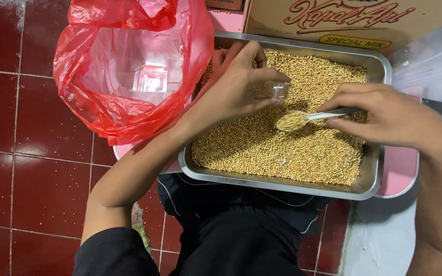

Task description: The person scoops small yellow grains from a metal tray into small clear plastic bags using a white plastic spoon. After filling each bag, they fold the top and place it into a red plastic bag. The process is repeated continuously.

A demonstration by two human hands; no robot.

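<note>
A rectangular metal tray full of small tan seeds rests on a pink stool in front of me. My left hand hovers over the tray's left part, pinching a small clear plastic pouch partly filled with seeds. My right hand holds a metal spoon heaped with seeds, its bowl just below the pouch's mouth.
A red plastic bag lies open to the tray's left, with small clear pouches inside. A brown cardboard box stands behind the tray. The floor is dark red tile. A pink stool edge shows at right.
</note>
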